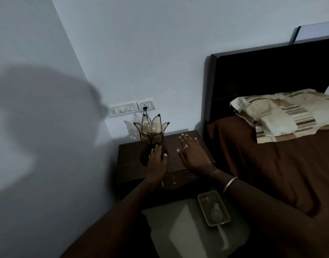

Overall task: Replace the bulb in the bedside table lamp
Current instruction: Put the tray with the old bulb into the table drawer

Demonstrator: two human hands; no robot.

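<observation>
You have one lamp [150,130] in front of you, standing on the far left part of one dark bedside table [186,142], close to the wall. Its long axis is upright: the dark base sits on the tabletop and the petal-shaped glass shade opens upward, with one bulb [152,127] dimly visible inside it, though the light is too low to be sure of its shape. One cord runs up from behind the shade to a plug in the right one of two wall plates [146,105].

Your left hand [156,161] is curled around the lamp's dark base, fingers wrapped on it. Your right hand [192,153] lies flat and spread on the tabletop to the right of the lamp, gripping nothing, apart from the base. It wears one ring; two bangles sit on that wrist.

Nearer to you, below the table's front edge, one shallow tray [202,202] rests on a pale cushion-like surface, and one clear bulb-shaped object [216,211] lies in it, its long axis running near to far. One pillow [282,112] lies on the bed to the right.
</observation>
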